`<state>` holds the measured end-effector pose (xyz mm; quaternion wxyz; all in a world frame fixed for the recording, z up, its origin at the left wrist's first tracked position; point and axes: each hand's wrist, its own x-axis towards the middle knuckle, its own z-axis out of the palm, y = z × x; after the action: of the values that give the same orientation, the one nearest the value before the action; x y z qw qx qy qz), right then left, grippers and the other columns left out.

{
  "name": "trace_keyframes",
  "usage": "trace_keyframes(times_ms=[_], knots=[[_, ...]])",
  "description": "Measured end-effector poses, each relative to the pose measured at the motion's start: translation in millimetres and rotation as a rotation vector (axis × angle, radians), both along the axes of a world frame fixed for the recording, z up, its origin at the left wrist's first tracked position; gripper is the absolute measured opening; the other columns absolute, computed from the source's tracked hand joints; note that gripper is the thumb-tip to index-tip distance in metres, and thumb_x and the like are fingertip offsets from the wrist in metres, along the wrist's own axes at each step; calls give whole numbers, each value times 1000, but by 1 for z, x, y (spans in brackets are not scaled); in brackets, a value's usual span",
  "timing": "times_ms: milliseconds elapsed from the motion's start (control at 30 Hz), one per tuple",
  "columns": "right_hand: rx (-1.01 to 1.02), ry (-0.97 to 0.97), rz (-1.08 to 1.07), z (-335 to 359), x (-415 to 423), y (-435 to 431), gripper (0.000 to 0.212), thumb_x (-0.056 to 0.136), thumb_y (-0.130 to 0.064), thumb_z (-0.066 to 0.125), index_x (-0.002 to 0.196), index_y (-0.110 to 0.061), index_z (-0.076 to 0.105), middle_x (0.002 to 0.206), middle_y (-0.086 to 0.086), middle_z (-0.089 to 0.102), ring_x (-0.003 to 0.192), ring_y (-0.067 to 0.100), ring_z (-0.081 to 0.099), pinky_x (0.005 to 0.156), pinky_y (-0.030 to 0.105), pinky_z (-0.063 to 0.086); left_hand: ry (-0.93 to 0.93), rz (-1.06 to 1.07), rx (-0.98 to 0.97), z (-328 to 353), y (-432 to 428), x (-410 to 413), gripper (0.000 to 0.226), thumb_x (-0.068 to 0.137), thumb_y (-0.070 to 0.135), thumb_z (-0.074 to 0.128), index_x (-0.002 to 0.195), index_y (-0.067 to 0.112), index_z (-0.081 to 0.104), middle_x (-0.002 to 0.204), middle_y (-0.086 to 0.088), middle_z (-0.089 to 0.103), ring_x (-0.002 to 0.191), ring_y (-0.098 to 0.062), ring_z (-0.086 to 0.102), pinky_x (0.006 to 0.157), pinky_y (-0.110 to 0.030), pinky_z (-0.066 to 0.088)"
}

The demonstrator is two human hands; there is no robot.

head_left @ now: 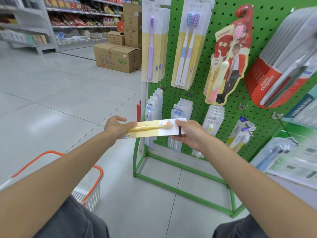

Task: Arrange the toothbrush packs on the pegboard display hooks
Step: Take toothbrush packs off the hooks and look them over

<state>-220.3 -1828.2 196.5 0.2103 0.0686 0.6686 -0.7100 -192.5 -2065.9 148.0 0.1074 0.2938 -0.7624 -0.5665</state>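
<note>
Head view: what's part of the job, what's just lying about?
Job: yellow toothbrush pack, held by left hand and right hand; green pegboard; hung toothbrush packs.
Lying about: cardboard boxes; grocery shelves; basket, contents unseen.

Glossy floor tiles [51, 93] — cardboard boxes [116, 57].

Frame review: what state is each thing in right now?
Yellow pack: not hung, held sideways between both hands.
Left hand: grips the pack's handle end.
Right hand: grips the pack's head end.
Purple packs: hanging, upright.
Red pack: hanging, tilted.
Basket: on the floor.
Cardboard box: shut.
</note>
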Motion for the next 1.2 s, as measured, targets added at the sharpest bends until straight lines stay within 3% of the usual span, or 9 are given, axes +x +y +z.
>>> trace_keyframes(times_ms=[300,433,500,633,733,833,900,967,1200], knots=[[72,-123,50,-29,4,-60,20,99,-7,54,118,-3,50,112,15,61,80,23,64,62,37,55,-16,105,-46,-4,-48,29,39,72,28,85,99,15,60,117,-4,56,100,-21,60,60,-27,48],[194,-142,161,-45,8,-105,11,100,-5,48,110,-6,50,97,10,60,83,21,60,70,35,54,-106,197,-18,-32,-81,55,41,72,31,85,101,15,61,120,-6,59,105,-23,60,83,-35,55],[277,-103,215,-56,8,-133,11,98,-1,44,105,-7,50,88,8,55,74,17,54,61,29,48,-159,242,11,-54,-99,70,38,74,32,83,100,14,62,122,-6,58,110,-24,58,89,-34,52],[496,73,347,-98,9,-203,21,90,6,45,108,-3,52,93,13,52,71,18,49,52,25,44,-264,339,65,-107,-139,106,29,78,37,78,85,15,62,107,-6,60,117,-25,52,83,-30,47],[590,156,568,-139,15,-257,22,87,10,45,100,-7,51,88,12,51,67,18,49,53,26,47,-381,417,130,-154,-177,144,48,75,46,80,98,8,63,110,-10,60,120,-29,52,85,-35,52],[666,191,780,-182,31,-305,18,83,16,46,90,2,56,78,11,52,64,21,51,59,32,52,-528,377,248,-202,-209,190,67,75,54,78,108,-2,61,108,-12,61,103,-29,60,83,-38,51],[714,226,924,-212,41,-335,24,85,13,48,106,8,60,86,12,55,74,25,55,74,39,55,-622,345,322,-232,-221,220,62,75,56,77,99,1,61,96,-11,62,88,-27,62,72,-34,49],[823,294,1079,-243,53,-358,25,90,4,49,113,-1,58,98,15,54,88,27,56,86,39,53,-732,336,327,-261,-230,241,65,74,57,78,103,1,61,102,-11,64,92,-28,63,74,-32,49],[1083,373,1271,-329,73,-390,32,98,-6,46,128,3,46,132,19,54,119,33,55,84,30,43,-943,272,325,-326,-219,254,77,94,50,57,144,-4,35,149,-18,40,129,-34,49,103,-38,46]])
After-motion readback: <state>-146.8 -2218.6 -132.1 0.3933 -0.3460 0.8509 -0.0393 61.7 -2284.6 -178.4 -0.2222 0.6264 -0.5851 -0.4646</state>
